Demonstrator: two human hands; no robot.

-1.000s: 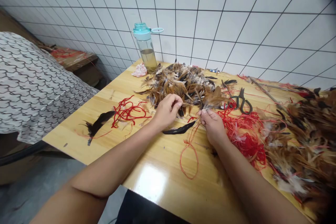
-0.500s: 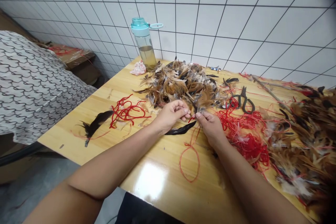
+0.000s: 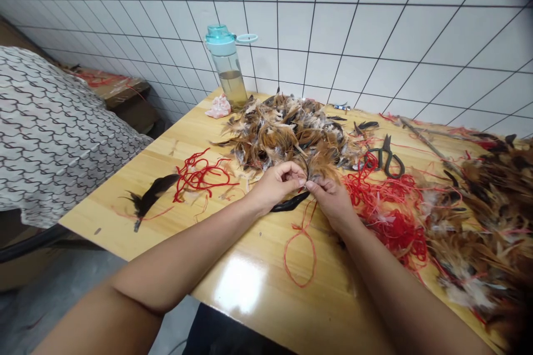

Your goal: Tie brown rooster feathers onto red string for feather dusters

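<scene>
Fingertip work seemed in hand at the feathers (image 3: 322,165), left of the scissors (image 3: 387,155).
The right hand (image 3: 333,201) pinched the feathers; the left hand (image 3: 278,184) made a narrow grip, contents unclear. The next move seemed to call for steady pinching.

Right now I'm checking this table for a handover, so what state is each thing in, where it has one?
Left hand, fingers curled; grip unclear
Right hand, pinching brown feathers near their base
Bottle, upright, capped, partly filled
Scissors, lying flat; blade opening unclear
Thin red cord, looped below the hands
Red yarn on the left, loosely tangled
Pink-and-white wad, crumpled
Feather heap, loosely piled
</scene>
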